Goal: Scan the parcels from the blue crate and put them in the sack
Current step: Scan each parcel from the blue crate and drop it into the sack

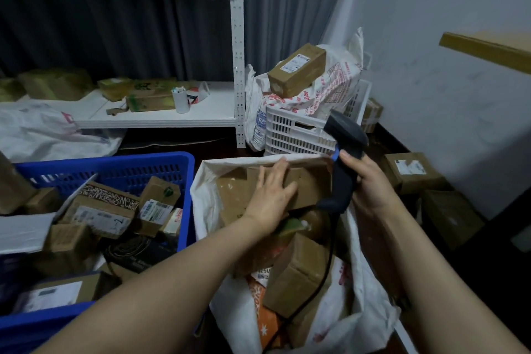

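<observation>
Left hand [273, 190] lies flat on a brown cardboard parcel [311, 181], fingers [275, 172] straight and spread, pressing on it, not curled round it. That parcel sits at the top of the open white sack [205, 210], against its far rim, on other boxes already inside.

Right hand [370, 184] grips the handle of a dark scanner [346, 149], fingers [349, 158] wrapped round it, head tilted up and away. The scanner is held over the sack's right edge, just beside the parcel. Its black cable [330, 250] hangs down into the sack.

Blue crate [115, 159] is left of the sack, touching it, with a heap of parcels [103, 213] inside, several with printed labels.

Behind the sack is a white crate [293, 135] with a printed white bag [339, 77] in it and 1 labelled box [297, 69] on top. White shelf rack [238, 66] at the back left carries more boxes. Brown boxes [413, 171] lie on the floor at right, along the wall.
</observation>
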